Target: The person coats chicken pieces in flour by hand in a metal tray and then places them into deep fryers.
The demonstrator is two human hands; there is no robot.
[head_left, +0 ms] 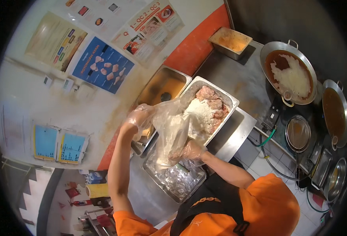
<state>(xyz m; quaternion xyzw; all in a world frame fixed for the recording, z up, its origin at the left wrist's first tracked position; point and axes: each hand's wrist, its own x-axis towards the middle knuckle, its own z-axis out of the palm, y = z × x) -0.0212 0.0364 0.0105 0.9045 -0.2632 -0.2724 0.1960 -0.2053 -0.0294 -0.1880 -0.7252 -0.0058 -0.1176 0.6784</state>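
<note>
Reference: clear bag (166,135), pale powder inside. Gloved left hand (139,118) grips at 10 o'clock; gloved right hand (193,151) at 4. At 2: steel tray (223,123), raw meat (207,94), white powder (200,111); farther out, pan (314,80), frothy liquid (290,72).

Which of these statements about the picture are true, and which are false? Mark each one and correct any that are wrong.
1. The left hand and right hand are both on a clear bag. True.
2. The meat is in a round glass bowl. False: it is in a rectangular metal pan.
3. White powder lies on some of the meat. True.
4. The person's sleeves are green. False: the sleeves are orange.
5. The wall poster showing meat pieces has a red background. False: that poster is blue.
</note>
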